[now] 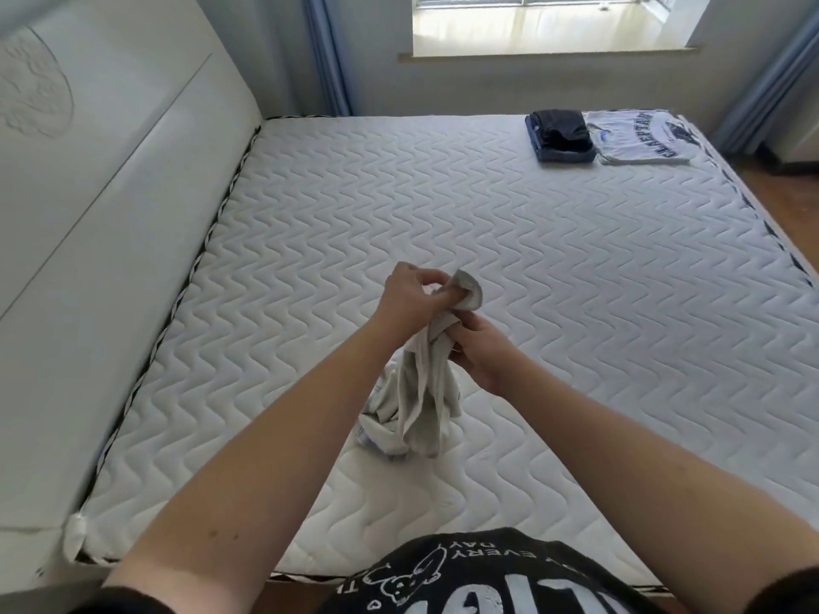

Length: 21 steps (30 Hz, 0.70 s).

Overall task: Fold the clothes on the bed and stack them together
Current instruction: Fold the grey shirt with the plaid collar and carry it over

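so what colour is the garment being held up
Light grey garment, gripped by both hands; the head view shows it.

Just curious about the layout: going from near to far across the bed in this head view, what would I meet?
Crumpled pale garment held up by both hands, then bare mattress, then at the far edge the folded dark clothes beside the folded grey T-shirt, then the window.

Both hands (443, 323) raised, fingers curled.

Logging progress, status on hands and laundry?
Both hands, left and right, gripping grey garment, unfolded, hem on mattress. Dark stack and folded shirt at far corner. Nothing blocking.
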Available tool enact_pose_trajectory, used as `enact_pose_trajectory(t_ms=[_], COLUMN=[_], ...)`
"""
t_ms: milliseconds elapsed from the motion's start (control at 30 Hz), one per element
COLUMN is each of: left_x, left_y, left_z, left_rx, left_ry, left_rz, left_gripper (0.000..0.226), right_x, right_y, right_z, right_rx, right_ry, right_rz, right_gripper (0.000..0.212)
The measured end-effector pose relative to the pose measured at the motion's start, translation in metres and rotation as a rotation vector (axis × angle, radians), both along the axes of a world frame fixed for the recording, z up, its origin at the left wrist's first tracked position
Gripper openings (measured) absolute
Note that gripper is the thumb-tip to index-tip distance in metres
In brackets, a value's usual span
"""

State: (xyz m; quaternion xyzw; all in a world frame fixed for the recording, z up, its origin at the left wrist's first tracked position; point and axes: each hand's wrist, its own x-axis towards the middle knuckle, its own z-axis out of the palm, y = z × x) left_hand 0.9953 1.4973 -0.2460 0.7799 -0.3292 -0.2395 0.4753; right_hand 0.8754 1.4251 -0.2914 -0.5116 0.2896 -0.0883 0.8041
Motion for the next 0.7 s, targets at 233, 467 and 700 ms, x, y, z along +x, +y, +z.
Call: enact_pose_trajectory(t_ms=[233,467,700], left_x=[-0.008,-0.016,-0.022], left_y=[0.012,0.033,0.051], left_z=[-0.034,-0.08,-0.1], left_rx=[-0.083,-0.035,-0.011], left_ry=[0.586,0.64,0.82], left_rz=[0.126,0.042,0.017], left_gripper=[0.031,0.027,0.035], right_x=[-0.005,-0.006,-0.007], right_y=[-0.006,0.009,0.01], right_z=[-0.005,-0.016,-0.033], right_rx=[0.09,0.307,0.487], right_ry=[-0.024,-0.086,-0.097], right_rz=[-0.057,-0.027,-0.115], right_gripper=[0.028,0.035,0.033])
